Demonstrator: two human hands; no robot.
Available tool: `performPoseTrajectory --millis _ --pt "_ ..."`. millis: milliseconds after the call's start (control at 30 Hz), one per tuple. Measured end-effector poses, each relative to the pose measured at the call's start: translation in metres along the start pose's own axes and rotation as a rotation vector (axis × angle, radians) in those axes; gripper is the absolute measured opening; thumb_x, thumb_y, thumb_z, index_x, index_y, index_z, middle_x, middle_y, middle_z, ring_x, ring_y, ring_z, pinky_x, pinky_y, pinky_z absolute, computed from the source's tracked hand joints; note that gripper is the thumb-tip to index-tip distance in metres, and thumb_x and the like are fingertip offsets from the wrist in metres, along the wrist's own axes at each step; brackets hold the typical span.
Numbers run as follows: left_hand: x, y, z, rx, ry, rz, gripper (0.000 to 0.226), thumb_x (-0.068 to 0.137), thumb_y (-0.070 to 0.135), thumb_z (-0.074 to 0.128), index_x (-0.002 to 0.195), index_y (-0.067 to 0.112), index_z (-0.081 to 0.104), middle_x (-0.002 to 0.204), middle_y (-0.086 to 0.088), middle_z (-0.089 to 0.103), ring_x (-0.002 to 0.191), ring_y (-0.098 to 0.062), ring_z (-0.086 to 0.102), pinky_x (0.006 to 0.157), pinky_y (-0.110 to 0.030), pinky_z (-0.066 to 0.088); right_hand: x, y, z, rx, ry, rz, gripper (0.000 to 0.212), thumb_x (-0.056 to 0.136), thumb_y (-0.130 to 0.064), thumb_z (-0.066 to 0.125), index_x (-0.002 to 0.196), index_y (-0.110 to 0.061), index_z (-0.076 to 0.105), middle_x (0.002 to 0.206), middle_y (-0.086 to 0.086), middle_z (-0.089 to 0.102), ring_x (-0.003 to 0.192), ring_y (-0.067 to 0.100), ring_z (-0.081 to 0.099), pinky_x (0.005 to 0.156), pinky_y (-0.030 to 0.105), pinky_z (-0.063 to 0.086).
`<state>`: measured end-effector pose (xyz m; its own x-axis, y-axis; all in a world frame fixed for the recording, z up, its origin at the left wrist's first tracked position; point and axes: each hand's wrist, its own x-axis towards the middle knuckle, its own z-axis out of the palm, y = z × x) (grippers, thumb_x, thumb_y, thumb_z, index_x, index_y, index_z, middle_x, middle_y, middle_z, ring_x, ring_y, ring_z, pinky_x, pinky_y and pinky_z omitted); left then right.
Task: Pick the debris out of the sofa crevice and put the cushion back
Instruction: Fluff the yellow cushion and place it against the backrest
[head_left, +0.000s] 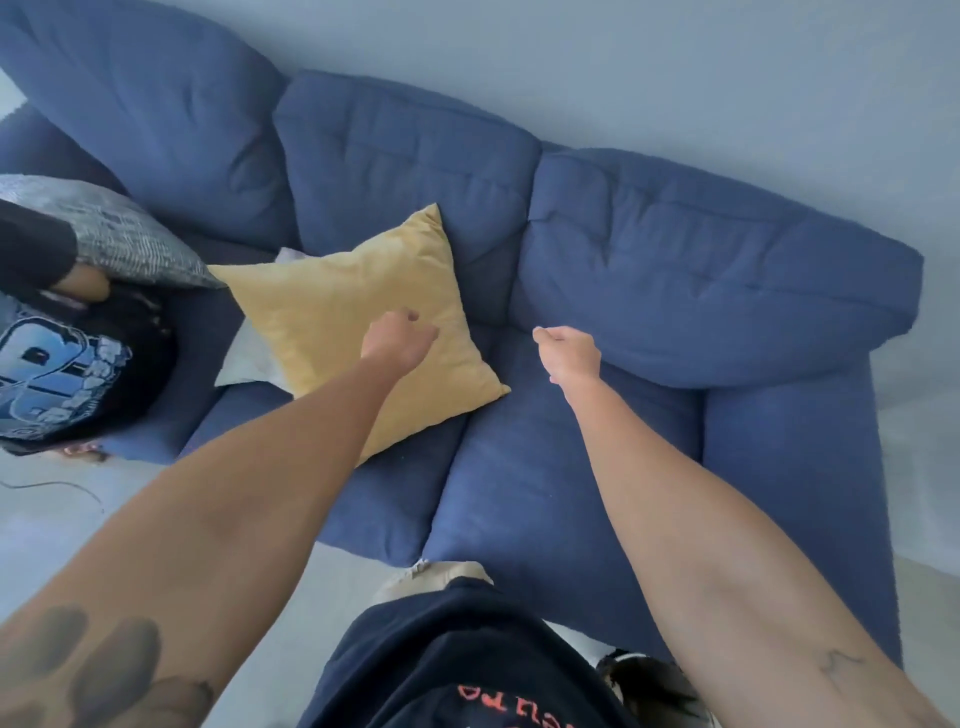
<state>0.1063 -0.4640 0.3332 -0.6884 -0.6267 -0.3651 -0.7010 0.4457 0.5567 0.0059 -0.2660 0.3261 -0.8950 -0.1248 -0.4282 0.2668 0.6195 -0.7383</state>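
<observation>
A yellow throw cushion lies tilted on the blue sofa, leaning against the middle back cushion. My left hand hovers over the yellow cushion's right half, fingers loosely apart, holding nothing. My right hand reaches over the right seat cushion near the crevice below the right back cushion, fingers curled in with nothing visible in them. No debris shows in the crevice from here.
Another person sits at the left end of the sofa in a black printed shirt, holding a grey patterned cushion. A white cushion lies under the yellow one. The pale floor lies in front, and the sofa's right armrest is beside me.
</observation>
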Motion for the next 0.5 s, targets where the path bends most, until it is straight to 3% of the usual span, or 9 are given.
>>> performPoseTrajectory --millis 133,267,500 --pt "0.053 -0.050 -0.029 0.025 0.048 -0.143 0.060 0.095 0.046 0.052 0.144 0.013 0.041 0.142 -0.011 0.048 0.121 -0.031 0.055 0.093 -0.038 0.048 0.036 -0.050 0.057 -0.048 -0.082 -0.021 0.026 0.090 -0.037 0.056 0.101 -0.019 0.071 0.077 -0.011 0.063 0.097 0.022 0.064 0.084 0.038 0.056" --pt "0.098 -0.093 -0.056 -0.022 0.119 -0.280 0.067 0.094 0.048 0.053 0.146 0.009 0.037 0.148 -0.014 0.038 0.125 -0.034 0.051 0.098 -0.042 0.047 0.068 -0.093 0.105 -0.132 -0.125 -0.068 0.033 0.092 -0.040 0.055 0.118 -0.022 0.066 0.114 -0.007 0.066 0.115 0.018 0.054 0.081 0.026 0.039" --pt "0.143 -0.139 -0.084 -0.154 0.244 -0.538 0.082 0.087 0.058 0.053 0.148 0.007 0.030 0.148 -0.012 0.034 0.126 -0.032 0.047 0.102 -0.047 0.042 0.118 -0.131 0.161 -0.266 -0.216 -0.059 0.050 0.093 -0.045 0.054 0.137 -0.023 0.051 0.131 -0.002 0.058 0.125 0.020 0.051 0.089 0.027 0.038"
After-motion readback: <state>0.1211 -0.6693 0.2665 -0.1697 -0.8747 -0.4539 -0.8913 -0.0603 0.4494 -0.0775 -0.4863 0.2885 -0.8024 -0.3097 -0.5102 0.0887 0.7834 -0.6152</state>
